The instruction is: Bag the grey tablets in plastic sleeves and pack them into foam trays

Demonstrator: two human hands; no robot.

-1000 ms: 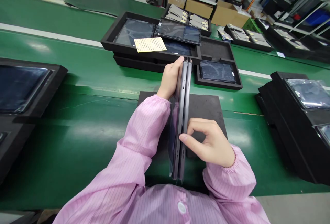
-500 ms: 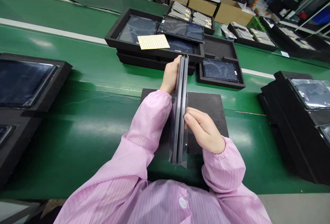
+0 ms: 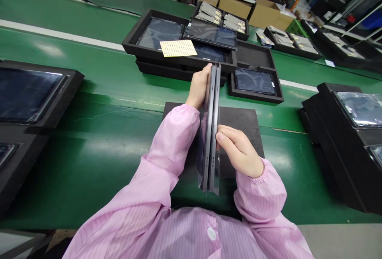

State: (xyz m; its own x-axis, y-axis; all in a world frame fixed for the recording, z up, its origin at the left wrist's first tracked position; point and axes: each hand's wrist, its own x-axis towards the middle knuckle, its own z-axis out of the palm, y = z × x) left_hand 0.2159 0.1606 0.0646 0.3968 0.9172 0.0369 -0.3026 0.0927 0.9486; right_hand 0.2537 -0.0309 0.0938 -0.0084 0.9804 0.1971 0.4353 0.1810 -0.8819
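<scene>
Two grey tablets (image 3: 211, 131) stand on edge side by side in front of me, their speaker-hole edges facing up. Clear film hangs past their near end. My left hand (image 3: 199, 86) is closed around the far part of the left tablet, with its fingers mostly hidden behind it. Lower down on the other side, my right hand (image 3: 239, 149) pinches the right tablet or its film between thumb and curled fingers. Beneath them lies a black foam pad (image 3: 243, 131) on the green bench.
Ahead are black foam trays (image 3: 179, 62) with tablets and a yellow sheet of dots (image 3: 178, 48). Another tray (image 3: 255, 96) sits to their right. Stacked trays with tablets flank me on the left (image 3: 68, 88) and right (image 3: 325, 127). Trays of grey parts (image 3: 292, 48) stand farther back.
Both tablets and my two hands have shifted slightly to the right. My grip looks the same, and the trays around have stayed put.
</scene>
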